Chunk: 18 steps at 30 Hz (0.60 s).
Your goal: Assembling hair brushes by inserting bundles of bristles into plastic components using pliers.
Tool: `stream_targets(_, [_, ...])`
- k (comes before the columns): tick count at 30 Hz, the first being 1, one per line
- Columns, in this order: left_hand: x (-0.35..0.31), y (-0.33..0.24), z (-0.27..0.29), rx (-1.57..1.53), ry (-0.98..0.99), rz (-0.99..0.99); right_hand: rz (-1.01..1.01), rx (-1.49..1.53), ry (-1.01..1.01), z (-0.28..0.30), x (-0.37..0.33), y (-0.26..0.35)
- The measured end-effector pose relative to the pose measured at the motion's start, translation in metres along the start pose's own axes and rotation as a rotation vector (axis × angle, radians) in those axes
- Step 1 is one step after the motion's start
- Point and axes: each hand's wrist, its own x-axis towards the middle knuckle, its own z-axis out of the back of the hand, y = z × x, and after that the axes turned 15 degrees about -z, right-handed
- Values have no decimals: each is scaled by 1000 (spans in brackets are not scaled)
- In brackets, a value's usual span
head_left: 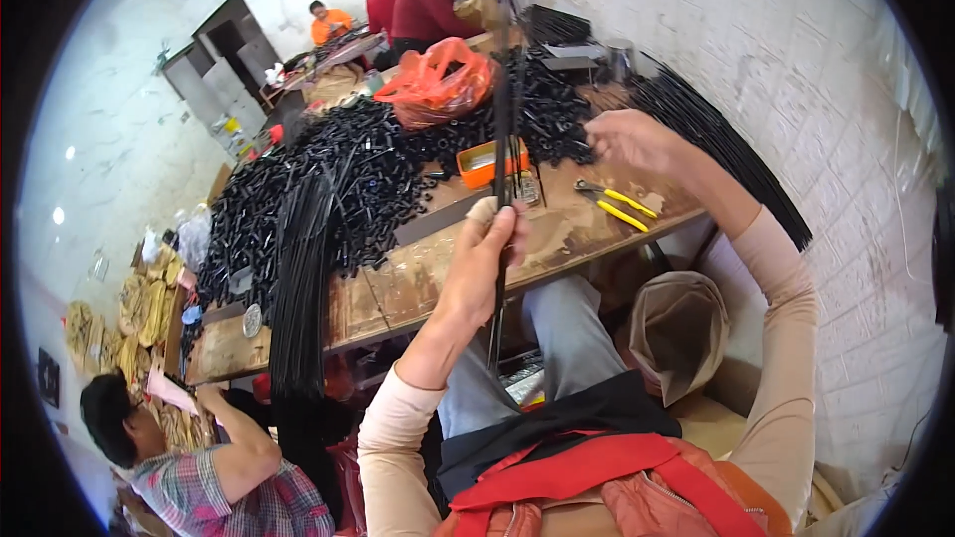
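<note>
My left hand [487,249] is wrapped round a few long, thin black rods [503,89], held upright over the table's near edge. A pale wrap shows on one of its fingers. Near the right side of a heap of small black tubular parts [378,144], my right hand [635,142] is raised with its fingertips drawn together. Whatever those fingers may hold is too small to make out. Between the hands lie pliers with yellow handles [619,205], on the wooden table [398,298]. An orange box [481,166] stands just behind the held rods.
A bundle of black rods [298,288] overhangs the table's front edge at left; another bundle [726,144] lies along the right wall. A red plastic bag [438,85] sits on the heap. One person [224,467] is at lower left, others farther back. A brown sack [681,333] stands by my knee.
</note>
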Motion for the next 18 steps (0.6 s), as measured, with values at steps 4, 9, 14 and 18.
stream_targets(4, [-12, -15, -19, -106, -126, 130, 107, -246, 24, -105, -21, -6])
stream_targets(9, [-42, -26, 9, -161, -61, 73, 64, -674, -38, -151, -26, 8])
stream_targets(14, [-75, -29, 11, -118, -38, 31, 559, -336, -248, -143, 8, 40])
stream_targets(18, [-94, -22, 16, -70, 47, -21, 215, 38, 327, -170, 19, 67])
